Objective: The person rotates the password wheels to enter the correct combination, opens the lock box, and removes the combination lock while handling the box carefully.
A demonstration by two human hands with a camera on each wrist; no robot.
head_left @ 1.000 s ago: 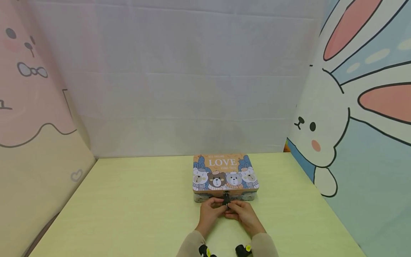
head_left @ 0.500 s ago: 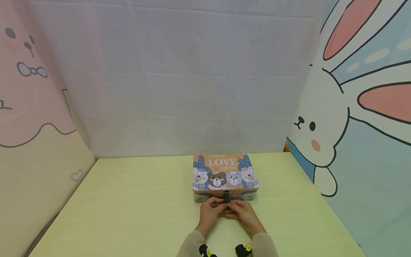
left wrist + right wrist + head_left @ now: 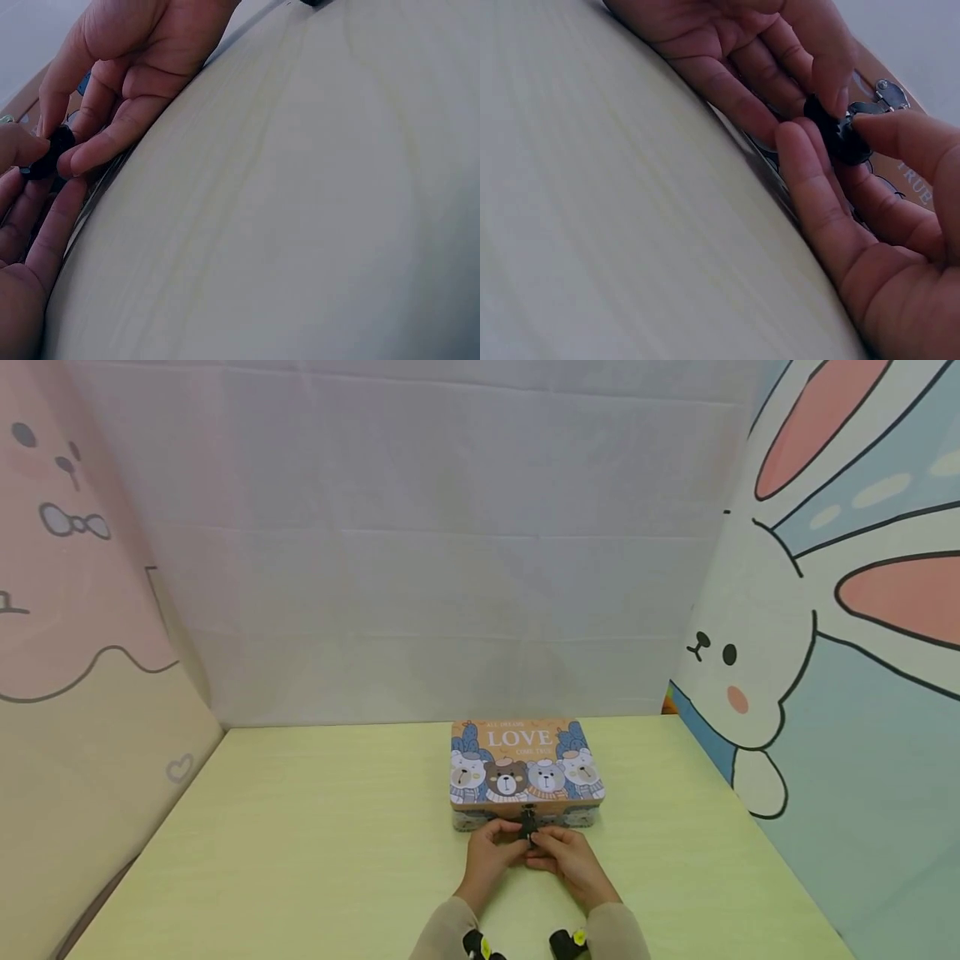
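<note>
A tin box (image 3: 525,768) with bears and the word LOVE on its closed lid stands on the table. At its front, a small black padlock (image 3: 844,141) hangs by the metal clasp (image 3: 891,95); fingers partly cover it. My left hand (image 3: 491,858) pinches the padlock from the left, its thumb and fingertips on the black body. From the other side my right hand (image 3: 572,862) pinches it too, thumb above and fingers below. The left wrist view shows the padlock (image 3: 51,154) between both hands' fingertips. Whether its shackle is fastened, I cannot tell.
The pale yellow table (image 3: 322,827) extends to both sides of the box. A white cloth backdrop (image 3: 442,552) rises behind it. Cartoon-printed panels stand left and right, one with a rabbit (image 3: 757,668). Black wrist devices (image 3: 567,945) sit at the sleeves.
Both hands stay at the padlock, with only slight shifts of the fingertips. The box has not moved.
</note>
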